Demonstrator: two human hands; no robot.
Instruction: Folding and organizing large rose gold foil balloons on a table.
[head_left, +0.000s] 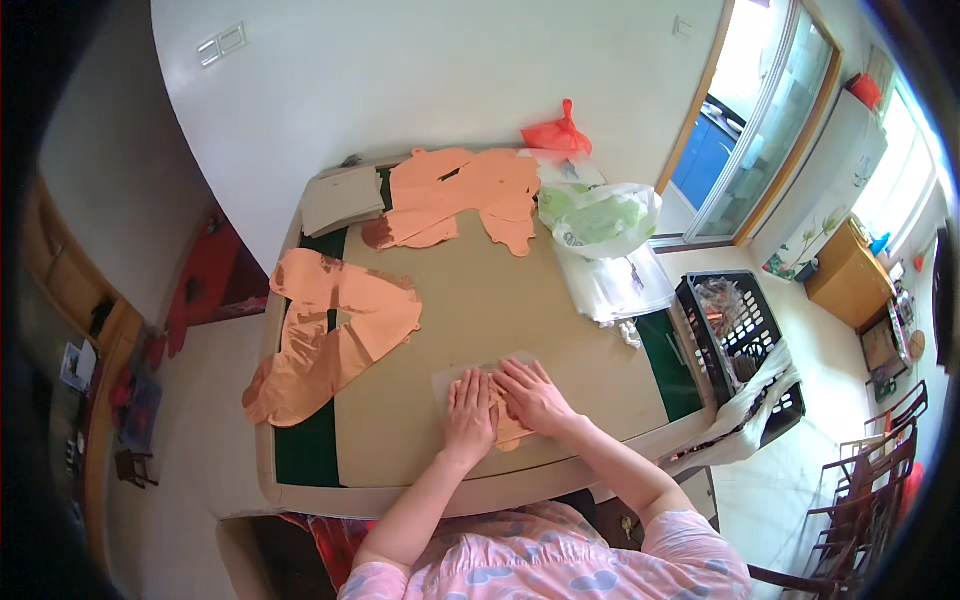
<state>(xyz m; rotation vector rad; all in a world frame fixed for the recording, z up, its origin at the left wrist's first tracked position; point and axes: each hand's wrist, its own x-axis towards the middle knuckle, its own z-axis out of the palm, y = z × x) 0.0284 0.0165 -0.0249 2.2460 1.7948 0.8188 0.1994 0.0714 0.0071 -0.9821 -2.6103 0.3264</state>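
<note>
Near the front edge of the table, my left hand (470, 412) lies flat with its fingers stretched forward and close together. My right hand (537, 396) presses flat just beside it, fingers pointing up and to the left. Beneath and between them shows a small orange paper-like piece (511, 432), mostly covered by my hands. A thin translucent plastic sheet or bag (442, 385) shows around my fingertips; whether the orange piece is inside it I cannot tell. Neither hand grips anything.
Flat orange cutouts (345, 330) spread at the left, with more orange cutouts (460, 190) at the back. A stack of grey-beige sheets (342, 198), a red bag (558, 135), a white-green plastic bag (600, 215) and clear plastic bags (615, 288) ring the brown board (480, 300). Right stands a black crate (735, 310).
</note>
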